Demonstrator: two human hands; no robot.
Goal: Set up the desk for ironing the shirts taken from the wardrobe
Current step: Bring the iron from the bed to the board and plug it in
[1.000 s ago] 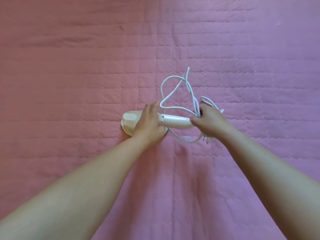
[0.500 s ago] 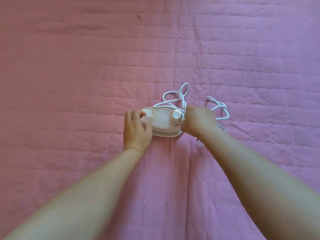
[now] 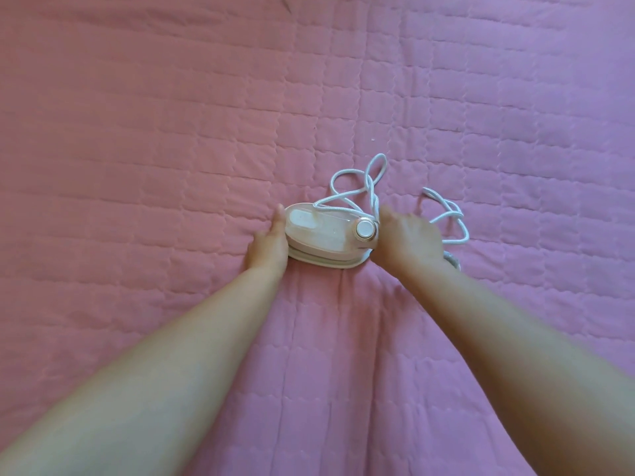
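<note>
A small white and pale pink travel iron (image 3: 326,237) is lying flat near the middle of the pink quilted blanket (image 3: 137,132) that is covering the surface, its round dial (image 3: 365,229) facing up at its right end. The left hand (image 3: 269,243) is resting against the iron's left end, its fingers straight and pressed together along the casing, curling round nothing. The right hand (image 3: 409,240) is lying at the iron's right end just beside the dial, its back turned to the camera; whether its grip is closing on the iron or the cord cannot be told. The white power cord (image 3: 369,182) is trailing in loose loops behind the iron and out to the right of the right hand, lying on the blanket. The quilt's stitched rectangles are filling the whole view, pinker at left and more lilac at right.
</note>
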